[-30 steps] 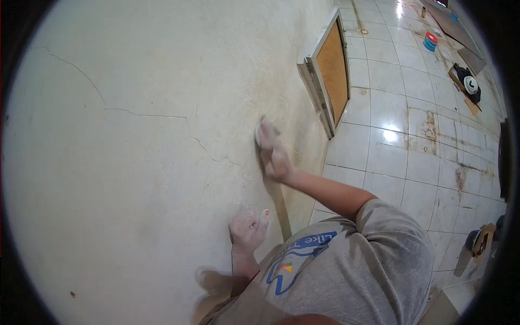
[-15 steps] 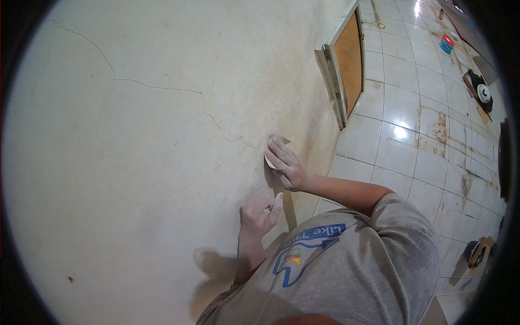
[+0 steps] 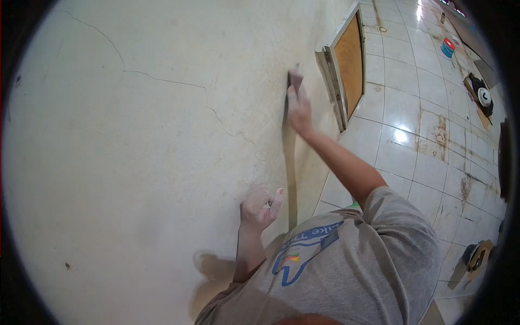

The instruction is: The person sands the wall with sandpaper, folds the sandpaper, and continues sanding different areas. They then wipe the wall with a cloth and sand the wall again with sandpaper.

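Observation:
My right hand [image 3: 299, 111], dusted with white powder, is closed around a thin grey sheet [image 3: 296, 81] that looks like sandpaper. It presses the sheet to the pale wall [image 3: 135, 162], left of the wooden door. Lower down, my left hand [image 3: 260, 208] rests against the wall, also powdery. Its fingers are curled and the thumb sticks up beside them; what lies inside the curl, if anything, is hidden. A thin crack [image 3: 162, 81] runs across the wall and ends above my left hand.
A framed wooden door [image 3: 348, 59] stands beside the wall. On the stained tile floor [image 3: 398, 103] are a red and blue round container [image 3: 448, 47], a dark bundle with a white round thing [image 3: 483, 96], and a brown object [image 3: 479, 256] at the lower right.
My right hand has slid up the wall with the sheet, away from my left hand, and its arm is more stretched out. My left hand has hardly moved.

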The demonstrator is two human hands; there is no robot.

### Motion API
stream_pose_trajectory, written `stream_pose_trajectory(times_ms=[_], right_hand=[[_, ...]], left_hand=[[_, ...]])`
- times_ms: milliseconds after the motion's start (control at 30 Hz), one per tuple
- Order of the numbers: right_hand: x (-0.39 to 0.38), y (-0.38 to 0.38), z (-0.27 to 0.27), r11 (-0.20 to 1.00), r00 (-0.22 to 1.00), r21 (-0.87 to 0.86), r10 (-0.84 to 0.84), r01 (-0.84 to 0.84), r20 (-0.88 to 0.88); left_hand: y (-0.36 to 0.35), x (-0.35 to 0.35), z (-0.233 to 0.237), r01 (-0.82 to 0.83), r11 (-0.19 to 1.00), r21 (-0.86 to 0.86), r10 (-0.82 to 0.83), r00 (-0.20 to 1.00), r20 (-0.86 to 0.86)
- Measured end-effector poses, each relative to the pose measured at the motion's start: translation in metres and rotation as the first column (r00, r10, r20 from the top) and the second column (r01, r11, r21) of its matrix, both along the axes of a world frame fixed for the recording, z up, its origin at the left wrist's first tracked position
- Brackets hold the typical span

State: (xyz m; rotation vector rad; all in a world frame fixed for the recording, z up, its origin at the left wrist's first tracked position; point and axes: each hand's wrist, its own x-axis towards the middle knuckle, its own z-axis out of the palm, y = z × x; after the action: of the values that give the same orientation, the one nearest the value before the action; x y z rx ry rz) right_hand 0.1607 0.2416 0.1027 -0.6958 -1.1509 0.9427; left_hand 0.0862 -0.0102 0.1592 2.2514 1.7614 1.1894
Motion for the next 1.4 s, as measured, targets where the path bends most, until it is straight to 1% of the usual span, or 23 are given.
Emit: stream_pose_trajectory(times_ms=[67,100,133,167,200,267,367,433,500,567,667,700,767,833,900,1000,1033,1100,1167,1233,1267,1300,1400], right_hand=[[-0.002,-0.045,-0.009,0.982,0.995,0.190,-0.023,0.003,0.102],[-0.012,-0.063,-0.032,0.943,0.982,0.331,-0.029,-0.034,0.185],[-0.015,-0.085,-0.051,0.841,0.968,0.507,0.074,-0.189,0.239],[-0.013,-0.103,-0.064,0.683,0.938,0.651,0.158,-0.330,0.310],[-0.009,-0.114,-0.070,0.650,0.915,0.656,0.177,-0.385,0.362],[-0.001,-0.126,-0.078,0.573,0.860,0.655,0.203,-0.492,0.468],[-0.005,-0.084,-0.074,0.596,0.896,0.680,0.178,-0.428,0.408],[-0.002,-0.045,-0.046,0.738,0.954,0.638,0.025,-0.219,0.300],[-0.001,-0.001,-0.024,0.858,0.992,0.508,0.013,-0.074,0.123],[0.008,0.029,-0.021,0.959,0.995,0.282,0.010,-0.038,0.099],[0.015,0.038,-0.040,0.969,0.985,0.244,-0.015,-0.028,0.170],[0.013,0.032,-0.046,0.964,0.985,0.263,-0.003,-0.044,0.173],[0.011,-0.010,-0.067,0.953,0.984,0.295,0.024,-0.077,0.179],[0.003,-0.063,-0.095,0.906,0.946,0.399,0.002,-0.139,0.325],[0.003,-0.119,-0.109,0.733,0.890,0.550,0.169,-0.401,0.424],[-0.001,-0.137,-0.098,0.663,0.891,0.636,0.108,-0.395,0.441],[-0.001,-0.128,-0.096,0.693,0.903,0.625,0.089,-0.359,0.420],[-0.007,-0.082,-0.090,0.749,0.925,0.598,0.051,-0.286,0.378],[-0.005,-0.029,-0.068,0.816,0.944,0.564,-0.072,-0.130,0.323],[0.001,0.016,-0.036,0.875,0.982,0.484,-0.101,0.011,0.160],[0.000,0.037,-0.035,0.944,0.991,0.330,-0.058,0.015,0.122],[0.001,0.054,-0.036,0.986,0.997,0.168,-0.025,0.012,0.075],[0.008,0.076,-0.055,1.000,0.982,0.019,-0.006,0.003,0.187]], left_hand=[[0.000,0.001,-0.001,-0.009,1.000,0.025,0.009,1.000,0.017],[-0.001,0.000,-0.001,-0.015,0.999,0.037,0.014,1.000,0.023],[-0.003,-0.001,-0.003,0.007,0.997,0.079,-0.016,0.993,0.113],[-0.005,-0.003,-0.008,0.026,0.992,0.123,-0.050,0.979,0.200],[-0.007,-0.005,-0.010,0.040,0.985,0.167,-0.087,0.955,0.283],[-0.013,-0.006,-0.009,0.034,0.990,0.138,-0.075,0.949,0.306],[-0.014,-0.005,-0.007,0.051,0.990,0.134,-0.095,0.933,0.347],[-0.010,-0.006,-0.005,0.062,0.991,0.118,-0.100,0.931,0.350],[-0.007,-0.007,-0.007,0.053,0.996,0.070,-0.074,0.941,0.329],[-0.003,-0.006,-0.005,0.045,0.998,0.034,-0.053,0.947,0.317],[-0.004,-0.002,-0.004,0.026,0.999,0.019,-0.031,0.951,0.309],[-0.002,-0.002,-0.003,0.025,0.999,0.025,-0.032,0.952,0.304],[0.000,0.001,0.001,0.025,1.000,0.014,-0.028,0.960,0.277],[-0.001,0.002,0.000,0.025,1.000,0.003,-0.025,0.966,0.257],[0.000,0.001,-0.002,0.039,0.999,-0.001,-0.037,0.969,0.244],[-0.002,0.002,-0.002,0.013,1.000,-0.018,-0.007,0.958,0.287],[-0.002,0.001,-0.002,0.013,1.000,-0.018,-0.008,0.958,0.288],[-0.003,-0.002,-0.003,0.012,1.000,-0.019,-0.006,0.957,0.289],[-0.003,-0.004,-0.004,0.029,0.999,-0.021,-0.022,0.955,0.294],[-0.004,-0.003,-0.003,0.035,0.999,-0.026,-0.026,0.956,0.292],[-0.004,-0.002,-0.001,0.033,0.999,-0.031,-0.023,0.959,0.283],[-0.003,-0.002,0.000,0.034,0.999,-0.035,-0.023,0.962,0.273],[-0.002,0.000,-0.003,0.037,0.999,-0.010,-0.032,0.948,0.317]])
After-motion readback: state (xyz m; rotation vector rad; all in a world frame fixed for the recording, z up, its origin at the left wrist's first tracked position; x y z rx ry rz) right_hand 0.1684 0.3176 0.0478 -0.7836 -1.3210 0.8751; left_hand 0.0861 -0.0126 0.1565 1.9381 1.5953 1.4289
